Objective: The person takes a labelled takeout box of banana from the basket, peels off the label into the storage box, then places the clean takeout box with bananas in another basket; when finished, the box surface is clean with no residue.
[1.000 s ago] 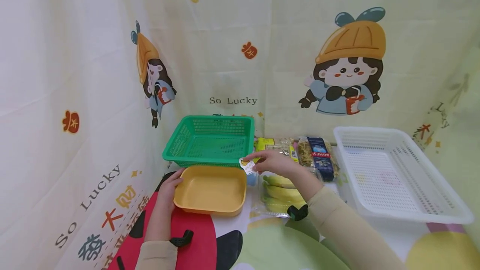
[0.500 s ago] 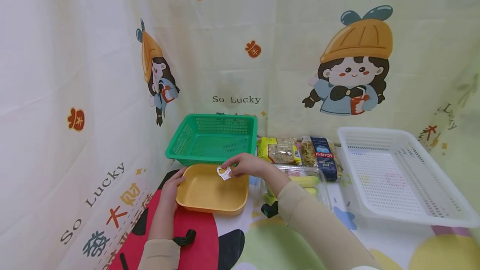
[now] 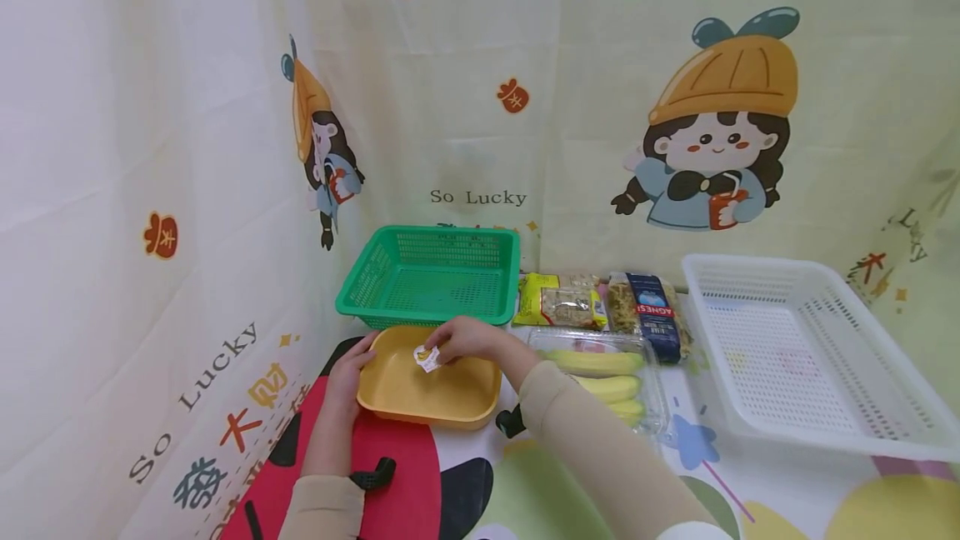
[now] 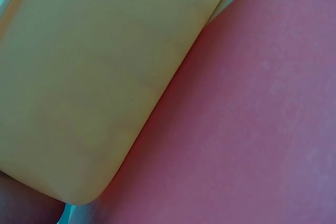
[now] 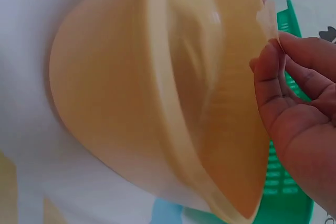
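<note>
A yellow plastic basin [image 3: 442,397] stands on the patterned cloth, its inside facing up. My left hand [image 3: 345,386] holds it at the left rim, with the thumb over the edge. The left wrist view is mostly filled by the basin's outer wall [image 4: 94,87]. Above the basin's inside, my right hand [image 3: 474,338] pinches a small white sticker [image 3: 427,358] printed with a yellow banana picture. Thumb and fingertips meet at the edge of the thin, pale sticker [image 5: 270,20] in the right wrist view.
A green basket [image 3: 427,286] stands right behind the basin. To the right lies a clear plastic box [image 3: 657,407] of bananas [image 3: 609,388], with a yellow food packet [image 3: 566,307] and a pasta bag [image 3: 648,315] behind. A white basket [image 3: 795,423] sits farther right.
My right hand has carried the sticker leftward, from beside the basin's right rim to over its inside, uncovering the packets. The left hand keeps its hold; the whole view has shifted slightly.
</note>
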`<control>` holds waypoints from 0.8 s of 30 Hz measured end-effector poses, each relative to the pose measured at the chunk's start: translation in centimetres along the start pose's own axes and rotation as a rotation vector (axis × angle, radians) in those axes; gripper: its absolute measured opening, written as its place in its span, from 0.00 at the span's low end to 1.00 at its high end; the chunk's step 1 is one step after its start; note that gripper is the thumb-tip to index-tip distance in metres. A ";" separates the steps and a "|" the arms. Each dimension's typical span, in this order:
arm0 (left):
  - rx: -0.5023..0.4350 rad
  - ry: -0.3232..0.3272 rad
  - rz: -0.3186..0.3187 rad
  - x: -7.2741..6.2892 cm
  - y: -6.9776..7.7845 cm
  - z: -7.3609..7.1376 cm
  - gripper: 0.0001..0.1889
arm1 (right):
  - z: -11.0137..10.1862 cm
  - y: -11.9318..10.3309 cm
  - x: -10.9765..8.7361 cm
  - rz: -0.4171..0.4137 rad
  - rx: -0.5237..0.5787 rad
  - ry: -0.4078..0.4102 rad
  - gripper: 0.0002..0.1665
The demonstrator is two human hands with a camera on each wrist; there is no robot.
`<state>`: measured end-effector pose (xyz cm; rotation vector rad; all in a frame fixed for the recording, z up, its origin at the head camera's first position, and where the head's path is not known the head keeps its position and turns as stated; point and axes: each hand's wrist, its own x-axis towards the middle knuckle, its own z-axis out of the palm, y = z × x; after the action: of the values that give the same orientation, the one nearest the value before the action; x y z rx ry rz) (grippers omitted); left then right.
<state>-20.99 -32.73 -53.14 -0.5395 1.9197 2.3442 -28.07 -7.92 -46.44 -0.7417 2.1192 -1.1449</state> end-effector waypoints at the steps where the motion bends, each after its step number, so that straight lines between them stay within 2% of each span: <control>1: 0.002 -0.001 0.006 0.0 0.0 0.0 0.25 | 0.2 0.0 0.1 0.002 0.005 0.002 0.16; 7: 0.005 -0.006 0.008 0.0 0.0 0.0 0.26 | 1.3 0.1 0.6 0.048 -0.026 0.018 0.15; 14: -0.042 -0.009 -0.006 0.0 0.2 0.1 0.26 | 2.4 0.6 1.3 0.060 -0.184 0.049 0.15; 24: -0.003 0.018 -0.014 -0.1 0.3 0.1 0.25 | 3.8 1.1 2.1 0.100 -0.343 0.067 0.11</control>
<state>-21.04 -32.67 -52.80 -0.5740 1.9136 2.3425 -26.88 -10.87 -49.56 -0.7452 2.4136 -0.7707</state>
